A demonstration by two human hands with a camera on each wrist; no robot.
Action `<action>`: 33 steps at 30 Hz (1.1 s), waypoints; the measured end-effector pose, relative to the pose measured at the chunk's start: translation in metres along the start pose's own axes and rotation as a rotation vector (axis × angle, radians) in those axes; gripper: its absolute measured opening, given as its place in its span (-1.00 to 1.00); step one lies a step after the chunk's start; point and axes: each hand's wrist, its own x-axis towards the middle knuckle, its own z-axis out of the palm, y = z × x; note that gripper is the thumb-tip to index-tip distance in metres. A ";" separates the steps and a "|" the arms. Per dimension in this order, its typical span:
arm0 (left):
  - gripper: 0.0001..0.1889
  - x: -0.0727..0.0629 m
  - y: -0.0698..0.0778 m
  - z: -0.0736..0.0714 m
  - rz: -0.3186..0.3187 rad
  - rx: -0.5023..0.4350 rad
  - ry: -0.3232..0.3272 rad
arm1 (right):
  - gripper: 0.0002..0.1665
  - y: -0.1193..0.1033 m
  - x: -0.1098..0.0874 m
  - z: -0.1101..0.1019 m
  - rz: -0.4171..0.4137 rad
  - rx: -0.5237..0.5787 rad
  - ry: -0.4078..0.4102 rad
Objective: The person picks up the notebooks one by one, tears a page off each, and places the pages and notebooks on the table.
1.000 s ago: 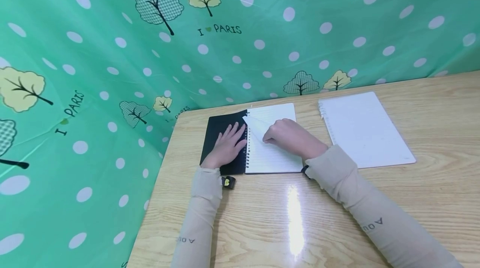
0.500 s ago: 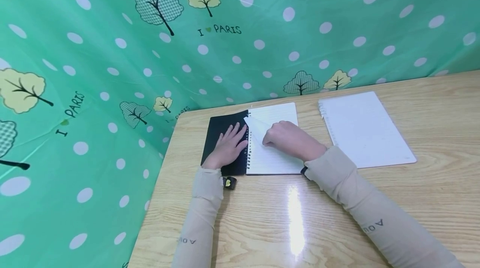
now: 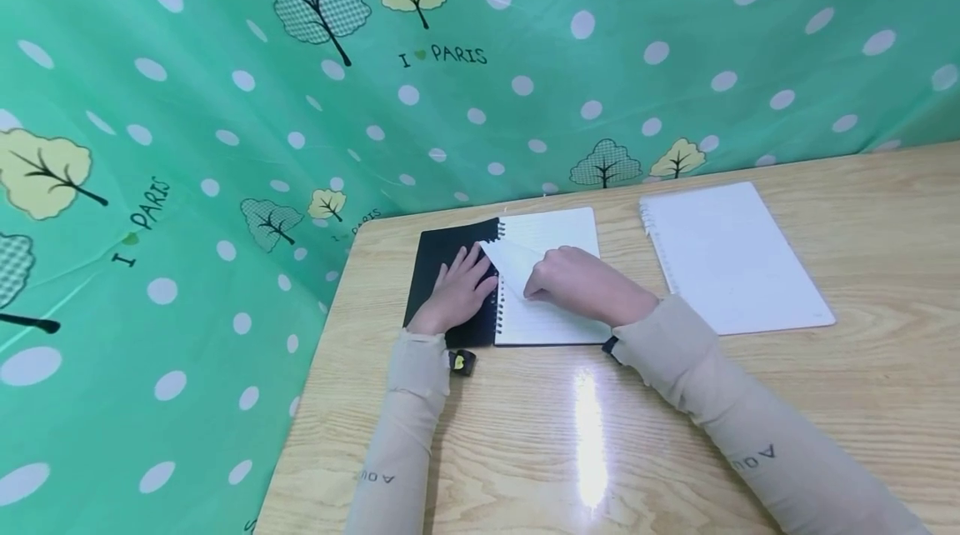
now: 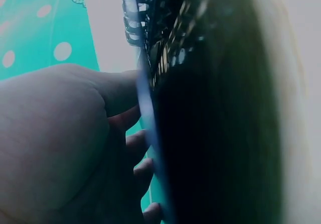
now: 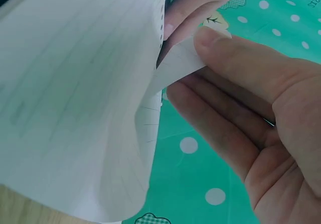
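Note:
A spiral notebook (image 3: 547,331) lies open on the table, its black cover (image 3: 438,247) turned to the left and lined white pages on the right. My left hand (image 3: 453,295) rests on the black cover with fingers spread, the thumb close to the spiral binding (image 3: 499,320). Over the pages, my right hand (image 3: 581,281) pinches a white sheet (image 3: 512,258) whose upper corner stands off the top rings and points left over the binding. In the right wrist view, thumb and fingers of the right hand (image 5: 251,98) grip the sheet's bent edge (image 5: 178,66).
A white sheet (image 3: 738,264) with ragged punched holes along its left edge lies to the right on the wooden table (image 3: 517,435). A green dotted cloth (image 3: 525,43) hangs behind and to the left. Below the notebook shows a small black wrist device (image 3: 462,362).
The sheet's upper corner has shifted left and slightly down across the binding, and more of the top rings shows. My right hand has moved slightly toward me; the left hand stays on the cover.

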 end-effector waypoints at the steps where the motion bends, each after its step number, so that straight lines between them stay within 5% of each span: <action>1: -0.41 0.000 0.000 0.001 0.001 0.000 0.001 | -0.56 0.000 -0.001 -0.001 -0.001 -0.002 0.001; 9: -0.41 0.002 0.003 0.002 -0.002 -0.019 0.007 | -0.51 0.002 -0.004 -0.002 -0.034 0.006 -0.011; 16: -0.41 0.005 -0.002 0.004 -0.015 0.008 0.004 | -0.87 -0.002 -0.007 0.001 -0.075 0.114 -0.084; 24: -0.41 0.007 -0.006 0.003 -0.003 0.012 0.004 | -0.80 -0.003 -0.020 -0.001 -0.037 0.145 -0.110; 33: -0.37 0.006 -0.007 0.002 0.027 -0.017 -0.003 | -0.76 -0.008 -0.025 -0.001 -0.108 0.055 -0.077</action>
